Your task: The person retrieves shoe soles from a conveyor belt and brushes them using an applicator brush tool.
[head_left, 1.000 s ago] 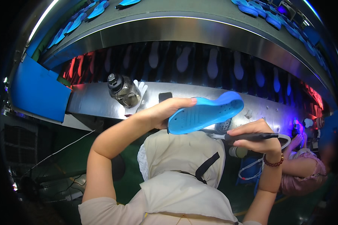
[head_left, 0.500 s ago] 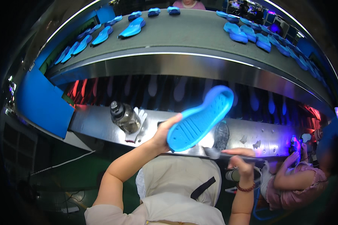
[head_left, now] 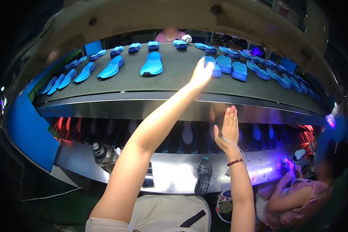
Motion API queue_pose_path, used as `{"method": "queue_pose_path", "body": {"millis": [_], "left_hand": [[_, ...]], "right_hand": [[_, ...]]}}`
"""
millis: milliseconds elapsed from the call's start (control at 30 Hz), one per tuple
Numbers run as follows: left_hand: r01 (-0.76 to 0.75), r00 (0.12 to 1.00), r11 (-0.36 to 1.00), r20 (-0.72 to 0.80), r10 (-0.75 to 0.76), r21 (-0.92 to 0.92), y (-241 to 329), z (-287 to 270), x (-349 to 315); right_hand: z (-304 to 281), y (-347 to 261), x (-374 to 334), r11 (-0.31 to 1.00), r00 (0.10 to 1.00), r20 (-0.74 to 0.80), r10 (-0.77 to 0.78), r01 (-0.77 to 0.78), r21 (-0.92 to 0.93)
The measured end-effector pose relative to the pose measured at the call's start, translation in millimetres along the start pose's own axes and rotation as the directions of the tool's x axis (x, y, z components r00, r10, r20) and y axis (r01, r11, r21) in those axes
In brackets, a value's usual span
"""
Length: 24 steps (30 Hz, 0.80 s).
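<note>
Left hand reaches far up onto the grey belt; fingers laid over a blue sole, grip not discernible; sole's long axis runs away from the person; right hand below belt edge, flat, fingers pressed together, empty; roughly 20 blue soles on belt.

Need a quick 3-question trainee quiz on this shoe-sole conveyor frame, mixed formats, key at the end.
1. True or false: the left hand reaches onto the grey belt and touches a blue sole.
2. Multiple choice: the right hand is A) gripping a brush, B) open and empty, fingers up, C) resting on the bottle.
3. Fill in: the dark-capped bottle stands on the steel ledge to the ____ of the left forearm.

Key: 1 true; 2 B; 3 left
</note>
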<state>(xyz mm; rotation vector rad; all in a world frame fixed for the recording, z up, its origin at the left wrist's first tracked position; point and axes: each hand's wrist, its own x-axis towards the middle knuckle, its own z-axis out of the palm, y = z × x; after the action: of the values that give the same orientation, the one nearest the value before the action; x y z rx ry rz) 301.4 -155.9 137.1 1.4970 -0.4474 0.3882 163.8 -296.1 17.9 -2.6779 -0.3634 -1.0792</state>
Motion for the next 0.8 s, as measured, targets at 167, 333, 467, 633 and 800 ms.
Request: {"method": "queue_pose_path", "body": {"millis": [167,333,467,633,800], "left_hand": [[-0.329,0.94,0.455,0.334,0.072,0.827,-19,7,19],[-0.456,0.861,0.34,0.31,0.403,0.823,26,-21,-29],[-0.378,0.693,0.71,-0.326,0.643,0.595,35,-68,-109],[0.376,0.91,0.685,0.112,-0.398,-0.624,38,-126,-207],[0.652,0.745,0.103,0.61,-0.272,-0.751,-2,-140,-310]], "right_hand": [[-12,6,-1,0.996,0.999,0.048,0.001,0.003,-0.084],[-15,6,0,0.992,0.995,0.098,0.026,-0.013,-0.123],[-37,-2,-6,0.991,1.0,-0.017,-0.011,0.013,0.134],[-63,-34,-53,0.641,0.952,0.106,0.289,-0.274,0.717],[-85,-45,-113,0.211,0.845,0.305,0.439,-0.427,0.879]]}}
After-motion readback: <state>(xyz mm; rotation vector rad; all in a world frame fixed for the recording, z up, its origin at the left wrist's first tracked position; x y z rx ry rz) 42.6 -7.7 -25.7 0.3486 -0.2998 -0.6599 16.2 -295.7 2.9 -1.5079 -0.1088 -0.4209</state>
